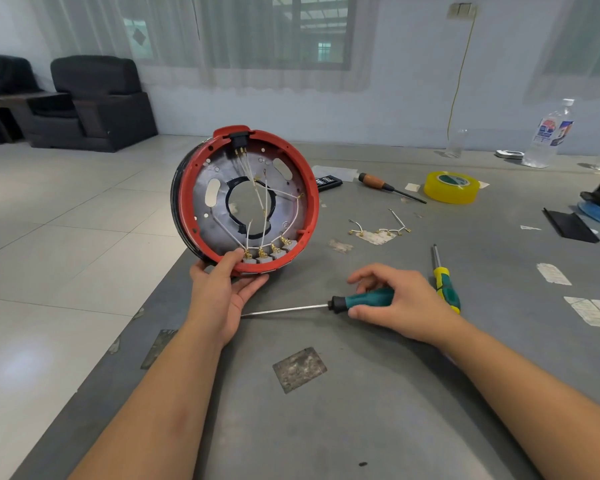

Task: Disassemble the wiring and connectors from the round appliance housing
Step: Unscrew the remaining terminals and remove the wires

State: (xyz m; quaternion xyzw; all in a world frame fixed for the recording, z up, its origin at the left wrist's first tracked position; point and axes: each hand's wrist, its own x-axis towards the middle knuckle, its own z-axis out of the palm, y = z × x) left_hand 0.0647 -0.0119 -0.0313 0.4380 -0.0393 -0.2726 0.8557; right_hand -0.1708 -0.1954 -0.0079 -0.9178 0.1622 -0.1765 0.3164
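Head view: left hand (222,292) holds the round housing (245,199) on edge at the left edge of the table (378,410), open face toward the camera, thumb curled over the lower red rim beside the grey connector blocks (269,254). White wires (262,216) run up from those blocks across the metal plate to the black socket (239,140) at the top rim.

Right hand (395,303) is clamped on the teal handle of a screwdriver (326,304) lying on the table. Shaft runs roughly parallel to the near edge, tip pointing left, ending just below the left palm.

Key relation: blocks sit above and left of the tip, so likely the tool must lift and swing up toward the lower rim.

Loose removed wires (378,228) lie farther back, a second screwdriver (445,282) just right of the right hand. Several wires are still attached.
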